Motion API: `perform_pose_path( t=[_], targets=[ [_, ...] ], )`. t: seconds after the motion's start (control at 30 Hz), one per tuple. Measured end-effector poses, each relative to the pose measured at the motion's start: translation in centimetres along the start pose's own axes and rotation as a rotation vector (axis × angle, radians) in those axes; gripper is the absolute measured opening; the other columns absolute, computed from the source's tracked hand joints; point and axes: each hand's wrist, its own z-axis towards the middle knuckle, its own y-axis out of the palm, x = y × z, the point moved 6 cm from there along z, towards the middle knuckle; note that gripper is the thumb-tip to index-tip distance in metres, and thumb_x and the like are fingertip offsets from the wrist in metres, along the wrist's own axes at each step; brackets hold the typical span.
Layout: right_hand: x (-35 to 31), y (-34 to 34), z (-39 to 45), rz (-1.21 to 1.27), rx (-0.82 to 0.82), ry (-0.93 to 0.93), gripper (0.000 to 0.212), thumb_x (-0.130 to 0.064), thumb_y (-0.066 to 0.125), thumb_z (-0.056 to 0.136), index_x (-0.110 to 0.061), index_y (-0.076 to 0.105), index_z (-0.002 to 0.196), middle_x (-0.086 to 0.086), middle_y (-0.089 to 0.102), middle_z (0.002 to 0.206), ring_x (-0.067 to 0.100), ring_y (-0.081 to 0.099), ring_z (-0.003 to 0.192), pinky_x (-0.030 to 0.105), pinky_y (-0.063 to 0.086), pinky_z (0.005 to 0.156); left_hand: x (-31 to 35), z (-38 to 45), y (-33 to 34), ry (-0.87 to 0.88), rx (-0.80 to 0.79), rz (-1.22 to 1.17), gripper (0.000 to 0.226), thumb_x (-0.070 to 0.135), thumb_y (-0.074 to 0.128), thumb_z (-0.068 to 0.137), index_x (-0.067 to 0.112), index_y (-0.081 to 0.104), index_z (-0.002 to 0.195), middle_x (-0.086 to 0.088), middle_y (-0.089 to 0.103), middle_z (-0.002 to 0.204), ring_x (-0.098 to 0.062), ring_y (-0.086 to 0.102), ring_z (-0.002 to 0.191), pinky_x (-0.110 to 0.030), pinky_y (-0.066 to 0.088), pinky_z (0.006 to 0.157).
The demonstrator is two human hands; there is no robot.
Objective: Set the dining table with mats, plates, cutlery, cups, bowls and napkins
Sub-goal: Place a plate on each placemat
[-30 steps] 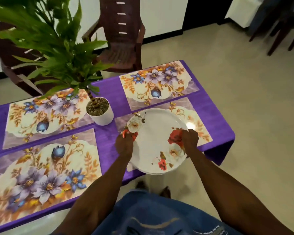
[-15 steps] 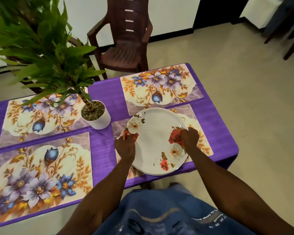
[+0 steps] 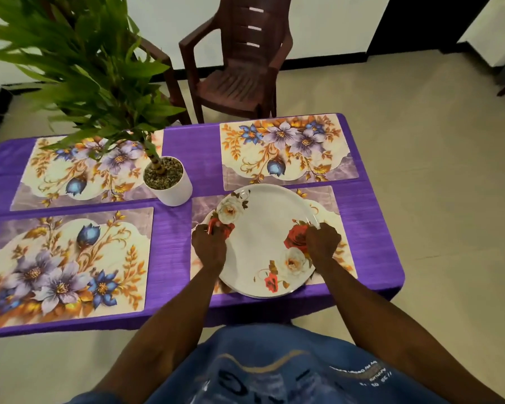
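**Two hands, one stack of plates over the near-right mat**

Two hands grip the floral plate stack (image 3: 263,243) as they did half a second ago; what differs is the place. Earlier the stack reached past the near edge of the surface (image 3: 175,228); now it lies wholly over the purple-covered top, above the near-right placemat (image 3: 344,252). The potted plant (image 3: 169,182) and the other three mats look unmoved.

The left hand (image 3: 209,247) is clenched on the stack's left rim, fingers curled under and knuckles up, beside a white rose printed on the top plate. The right hand (image 3: 322,243) grasps the right rim the same way, partly covering a red rose print. A thin line of lower rims shows at the near edge, so more than one plate is held, though how many cannot be told. Whether the stack rests on the mat or hangs just above it cannot be told either.

Taking the potted plant as landmark: the plates lie to its right and nearer the person, the far-right mat (image 3: 289,150) lies to its right, the far-left mat (image 3: 82,167) just behind its left side, and the near-left mat (image 3: 64,266) lies left of it and nearer. A brown plastic chair (image 3: 239,65) stands beyond the plant, off the surface.
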Motion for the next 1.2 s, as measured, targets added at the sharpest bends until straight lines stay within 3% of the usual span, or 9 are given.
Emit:
perform_pose_path(
  t=[0.17,0.3,0.5,0.6,0.73,0.83,0.97,1.1,1.2],
  targets=[
    [-0.5,-0.8,-0.7,0.068,0.087,-0.053,0.031,-0.017,0.063,0.091,-0.001,0.062,0.117,0.018,0.06,0.117,0.033,0.053,0.112,0.043,0.047,0.093,-0.8,-0.6,-1.1,-0.027,0.095,0.125,0.04,0.036,0.065,0.087,0.005,0.061,0.113,-0.014,0.059,0.115,-0.032,0.053,0.109,-0.039,0.041,0.087],
    [-0.3,-0.7,-0.3,0.085,0.061,-0.067,0.03,-0.012,0.063,0.091,0.0,0.06,0.118,0.017,0.06,0.119,0.032,0.055,0.113,0.041,0.048,0.093,-1.1,-0.5,-1.5,-0.019,0.092,0.161,0.035,0.036,0.066,0.086,0.007,0.063,0.105,-0.01,0.064,0.108,-0.029,0.058,0.103,-0.039,0.045,0.086],
    [-0.8,-1.3,-0.3,0.106,0.091,-0.045,0.021,-0.007,0.063,0.09,0.0,0.066,0.11,0.016,0.064,0.111,0.031,0.062,0.103,0.039,0.054,0.085,-0.2,-0.1,-1.9,0.01,0.118,0.265,0.018,0.021,0.06,0.088,0.007,0.071,0.09,-0.01,0.07,0.09,-0.027,0.065,0.084,-0.037,0.052,0.073],
    [-1.7,-0.6,-0.8,0.087,0.095,-0.116,0.009,-0.003,0.061,0.086,-0.003,0.067,0.093,0.013,0.065,0.096,0.03,0.062,0.091,0.041,0.056,0.076,-0.2,-0.6,-2.1,0.015,0.138,0.279,0.02,0.022,0.058,0.09,0.006,0.071,0.086,-0.009,0.069,0.088,-0.027,0.065,0.081,-0.036,0.051,0.071],
    [-3.8,0.4,-1.6,0.171,0.063,-0.15,0.018,-0.003,0.067,0.078,-0.008,0.062,0.095,0.01,0.061,0.103,0.029,0.059,0.098,0.045,0.052,0.086,-0.1,-0.9,-2.2,0.019,0.18,0.196,0.021,0.023,0.058,0.09,0.005,0.07,0.088,-0.011,0.067,0.089,-0.028,0.065,0.084,-0.04,0.054,0.073],
    [-4.5,-0.1,-2.3,0.069,0.047,-0.188,0.032,-0.008,0.063,0.08,-0.004,0.06,0.112,0.013,0.056,0.121,0.031,0.051,0.113,0.043,0.043,0.095,0.6,-1.6,-2.0,0.008,0.163,0.095,0.024,0.025,0.053,0.095,0.005,0.061,0.106,-0.011,0.061,0.106,-0.027,0.059,0.097,-0.038,0.048,0.079],
    [-3.6,-0.2,-2.4,-0.069,0.03,-0.249,0.035,-0.013,0.059,0.085,-0.006,0.057,0.119,0.013,0.053,0.129,0.031,0.047,0.12,0.046,0.036,0.102,0.3,-2.2,-1.6,-0.057,0.083,-0.026,0.028,0.031,0.042,0.101,0.01,0.046,0.119,-0.012,0.063,0.111,-0.031,0.061,0.098,-0.046,0.054,0.082],
    [-3.2,-1.3,-2.9,-0.125,0.07,-0.274,0.042,-0.019,0.057,0.09,-0.005,0.05,0.129,0.015,0.05,0.134,0.033,0.045,0.124,0.045,0.034,0.102,-0.6,-2.3,-2.5,-0.002,0.085,-0.149,0.027,0.031,0.043,0.103,0.011,0.049,0.119,-0.004,0.061,0.106,-0.02,0.058,0.087,-0.024,0.044,0.057],
    [-3.2,-1.7,-3.2,-0.1,0.023,-0.239,0.046,-0.027,0.052,0.096,-0.005,0.044,0.135,0.016,0.05,0.137,0.034,0.046,0.126,0.045,0.035,0.105,-1.7,-2.2,-4.3,0.003,0.112,-0.203,0.023,0.032,0.048,0.101,0.013,0.055,0.114,-0.002,0.062,0.103,-0.019,0.06,0.09,-0.025,0.044,0.063]
  ],
)
